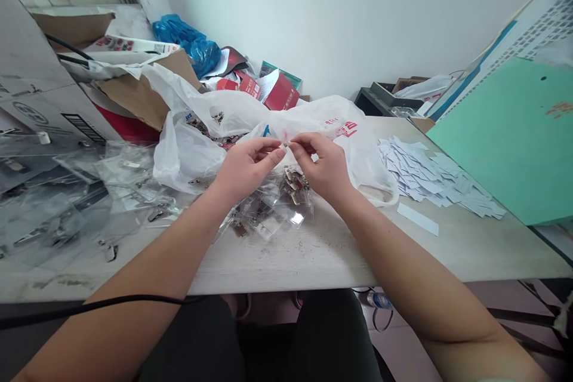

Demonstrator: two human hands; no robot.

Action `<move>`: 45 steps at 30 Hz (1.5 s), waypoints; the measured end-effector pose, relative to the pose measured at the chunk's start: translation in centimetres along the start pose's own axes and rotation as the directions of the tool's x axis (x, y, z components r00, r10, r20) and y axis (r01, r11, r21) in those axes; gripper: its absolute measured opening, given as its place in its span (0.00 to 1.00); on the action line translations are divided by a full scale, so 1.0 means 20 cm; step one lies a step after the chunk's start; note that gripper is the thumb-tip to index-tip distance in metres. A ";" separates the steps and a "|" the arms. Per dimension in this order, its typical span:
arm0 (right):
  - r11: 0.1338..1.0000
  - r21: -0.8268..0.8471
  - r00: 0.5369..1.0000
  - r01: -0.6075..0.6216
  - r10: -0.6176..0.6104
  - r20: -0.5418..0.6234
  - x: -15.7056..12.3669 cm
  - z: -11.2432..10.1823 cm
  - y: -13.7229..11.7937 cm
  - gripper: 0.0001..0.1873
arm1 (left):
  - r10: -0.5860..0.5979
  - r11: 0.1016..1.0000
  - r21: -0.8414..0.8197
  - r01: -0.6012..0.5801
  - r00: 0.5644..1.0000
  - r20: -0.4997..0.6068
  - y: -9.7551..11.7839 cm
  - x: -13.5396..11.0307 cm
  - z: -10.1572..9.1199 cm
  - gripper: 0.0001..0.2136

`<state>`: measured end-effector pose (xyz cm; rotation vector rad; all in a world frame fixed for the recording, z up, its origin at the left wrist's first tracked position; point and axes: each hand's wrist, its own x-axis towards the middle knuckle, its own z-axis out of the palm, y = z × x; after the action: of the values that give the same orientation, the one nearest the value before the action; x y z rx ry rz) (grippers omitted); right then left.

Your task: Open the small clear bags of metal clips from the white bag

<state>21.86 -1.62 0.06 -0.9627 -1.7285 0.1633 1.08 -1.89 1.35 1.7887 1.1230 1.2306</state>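
Observation:
My left hand [248, 170] and my right hand [320, 166] meet above the table, their fingertips pinching a small metal clip [285, 144] from both sides. Its exact shape is mostly hidden by my fingers. Below my hands lies a heap of metal clips in clear plastic packets [280, 206]. Behind my hands, a white plastic carrier bag [233, 110] sprawls open, with more metal pieces [203, 128] inside it.
Loose clear packets with metal parts [67, 197] spread over the table's left side. A pile of white paper slips [430, 176] lies to the right, by a teal board [505, 137]. Cardboard boxes [45, 71] and a blue plastic bag [183, 42] stand behind. A black cable [89, 304] crosses my left forearm.

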 end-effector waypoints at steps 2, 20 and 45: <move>1.000 -0.016 1.000 -0.008 0.009 0.018 0.00 0.00 0.00 0.10 | -0.005 0.999 -0.034 0.004 1.000 -0.029 -0.01 0.00 0.01 0.19; 0.999 -0.016 0.999 0.034 -0.034 -0.005 -0.01 0.02 -0.02 0.08 | -0.041 0.977 -0.211 0.014 0.992 -0.121 0.02 -0.02 0.05 0.14; 0.997 -0.071 1.000 0.019 -0.021 -0.023 -0.03 0.05 -0.02 0.13 | -0.058 0.985 -0.173 0.018 0.971 -0.230 0.01 -0.04 0.11 0.11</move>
<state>20.81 -1.95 -0.65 -0.9944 -1.7311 0.0777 3.06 -2.87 0.53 1.5178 1.1381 1.4979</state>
